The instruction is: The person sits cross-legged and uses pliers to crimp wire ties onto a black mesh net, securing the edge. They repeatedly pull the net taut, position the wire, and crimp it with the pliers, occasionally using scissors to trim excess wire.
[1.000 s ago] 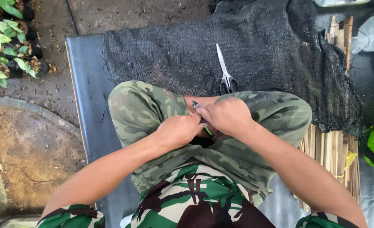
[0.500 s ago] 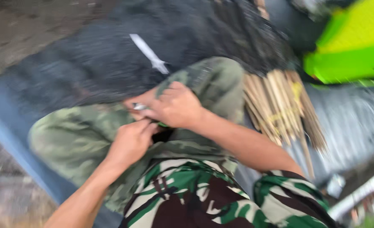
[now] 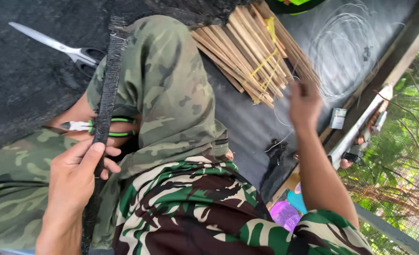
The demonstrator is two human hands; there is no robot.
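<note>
the left hand (image 3: 77, 172) rests on the person's lap and pinches the edge of a black net (image 3: 106, 94) between thumb and fingers. the fingers are curled shut on the net's thick edge strip, which runs up from the hand across the knee. just above that hand, pliers with green handles (image 3: 100, 126) lie in the gap between the legs, and the strip crosses over them. the pliers are not in any hand.

the right hand (image 3: 305, 101) is out to the side, raised above a dark mat (image 3: 247, 127). its fingers are bent, and it looks blurry, so it is hard to tell if it holds anything. thin wire (image 3: 285, 134) curves just below it, and more thin wire lies in a coil (image 3: 346, 56) on the mat further out.

a bundle of bamboo sticks (image 3: 249, 52) tied with yellow string lies on the mat, near the right hand and beside the knee. scissors (image 3: 58, 47) lie on the black net, well apart from both hands.
</note>
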